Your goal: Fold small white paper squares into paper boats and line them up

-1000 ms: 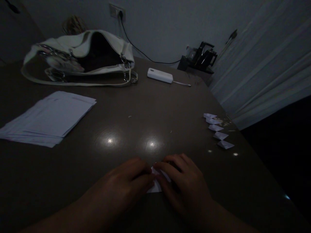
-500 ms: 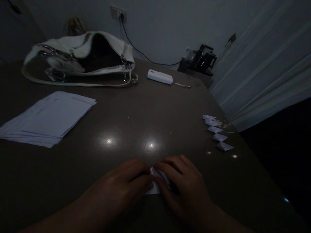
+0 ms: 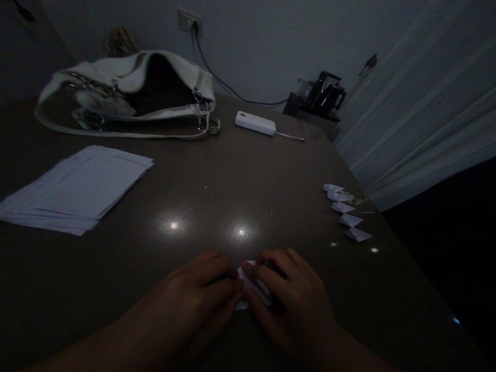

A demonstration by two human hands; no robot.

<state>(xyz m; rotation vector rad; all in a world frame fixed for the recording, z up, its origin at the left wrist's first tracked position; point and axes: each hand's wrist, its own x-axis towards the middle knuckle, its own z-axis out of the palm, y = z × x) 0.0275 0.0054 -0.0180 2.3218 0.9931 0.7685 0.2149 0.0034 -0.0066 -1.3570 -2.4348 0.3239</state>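
Observation:
A small piece of folded white paper (image 3: pixel 253 287) lies on the table between my hands, near the bottom middle. My left hand (image 3: pixel 197 294) pinches its left edge with thumb and fingers, which hide that side. On the other side, my right hand (image 3: pixel 294 297) grips the paper, its thumb and index fingertip on the white surface close to the left fingertips. Several small folded paper pieces (image 3: pixel 351 220) stand in a slanting row at the right.
On the left lies a stack of white paper sheets (image 3: pixel 89 181). Behind it sits a white handbag (image 3: pixel 112 67) with its strap on the table (image 3: pixel 232 160). A white power bank (image 3: pixel 256 123) with a short cable lies farther back. A black kettle (image 3: pixel 329 95) stands beyond the far right corner.
My fingers have shifted slightly on the folded paper, and more of its top edge shows between them. The view has tilted a little; the other things stay put.

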